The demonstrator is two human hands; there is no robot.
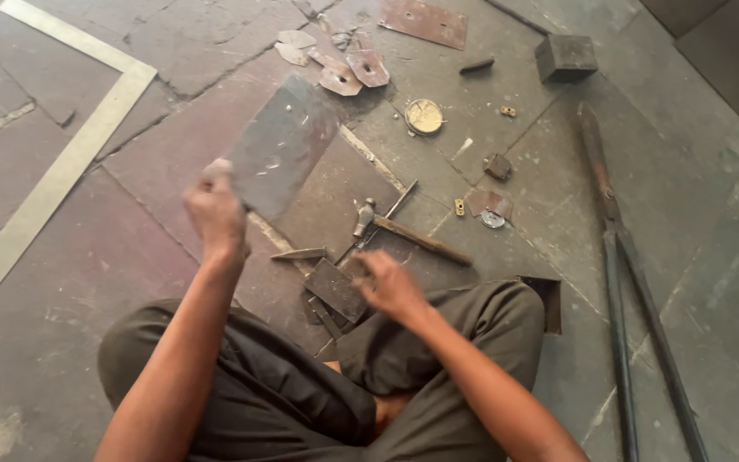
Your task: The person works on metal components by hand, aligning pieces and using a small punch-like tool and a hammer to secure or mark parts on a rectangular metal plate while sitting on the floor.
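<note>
Rusty steel is everywhere in the head view: the person sits cross-legged on a stone floor [62, 282] with metal pieces around the knees. The left hand [214, 208] is closed around the lower edge of a flat sheet [282, 144], which it holds raised and tilted above the floor. The picture is a little blurred there, so the exact grip is not clear. The right hand [389, 282] is low, just in front of the legs, with fingers curled at a small dark plate [335, 288] that lies on the floor; I cannot tell if it pinches the plate or only touches it.

Just beyond the right hand lies a hammer [395, 227], and beside it a thin pointed strip [299, 253]. Long shears [622, 282] lie well to the right, a steel block [565, 56] far up, a round brass disc [423, 116] in the middle, and cut scraps [344, 73] near the top.

To handle this step well, I think the sheet should be gripped away from its cut edges, which look sharp. It should be set down flat and clear of the hammer. The small plate should be kept steady with the fingers back from any edge.
</note>
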